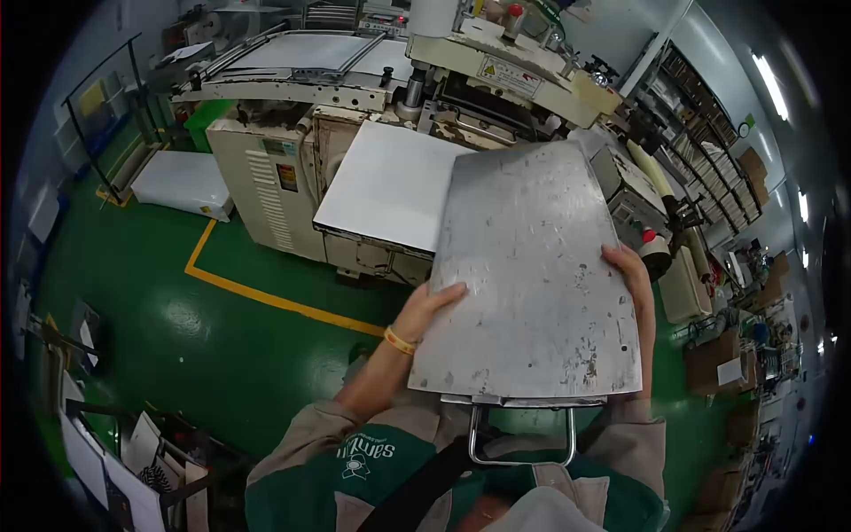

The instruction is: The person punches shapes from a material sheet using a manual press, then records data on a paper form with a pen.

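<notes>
A large flat metal plate (532, 266) with a scuffed, pitted surface is held up in front of my body. My left hand (432, 306) grips its left edge, thumb lying on the top face. On the opposite edge is my right hand (631, 270), its thumb over the rim and the other fingers hidden underneath. A bent metal bar handle (523, 461) sticks out below the plate's near edge. Beyond the plate's far left side lies a white-topped table (386, 182) attached to the machine; the plate overlaps it in view.
A beige press machine (266, 186) with a warning label stands ahead. Rollers and a red button (649, 235) are at the right. A white wrapped bundle (182, 182) sits on the green floor, near a yellow floor line (284, 303). Shelves and cardboard boxes (714, 359) line the right side.
</notes>
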{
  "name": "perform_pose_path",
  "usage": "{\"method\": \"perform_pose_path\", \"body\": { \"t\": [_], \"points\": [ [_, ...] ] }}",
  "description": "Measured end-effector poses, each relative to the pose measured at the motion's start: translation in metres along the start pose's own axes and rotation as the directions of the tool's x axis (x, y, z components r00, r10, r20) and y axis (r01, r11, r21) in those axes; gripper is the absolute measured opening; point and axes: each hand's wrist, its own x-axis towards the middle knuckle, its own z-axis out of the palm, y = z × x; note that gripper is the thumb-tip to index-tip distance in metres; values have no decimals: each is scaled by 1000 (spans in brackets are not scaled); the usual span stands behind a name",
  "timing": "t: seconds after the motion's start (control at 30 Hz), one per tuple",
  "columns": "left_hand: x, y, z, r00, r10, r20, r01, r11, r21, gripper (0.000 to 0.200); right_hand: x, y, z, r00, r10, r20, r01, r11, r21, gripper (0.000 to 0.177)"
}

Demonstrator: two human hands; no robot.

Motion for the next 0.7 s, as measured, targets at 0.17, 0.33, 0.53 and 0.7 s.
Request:
{"method": "perform_pose_path", "body": {
  "t": [0.17,0.33,0.53,0.7],
  "points": [
    [16,-61,-1,981,-134,137,174,921,-349,46,-32,-43,59,962,-259,-90,273,937,219,58],
    [13,-55,17,973,-103,207,200,822,-533,46,-25,-60,139,795,-572,-200,603,711,363,47],
    [13,-43,-1,922,321,-216,-257,925,280,54,27,-76,180,380,-818,432,922,369,-113,49],
    [-106,100,41,811,582,56,-521,763,-383,74,45,-70,264,378,-729,570,925,322,-202,43]
  ]
}}
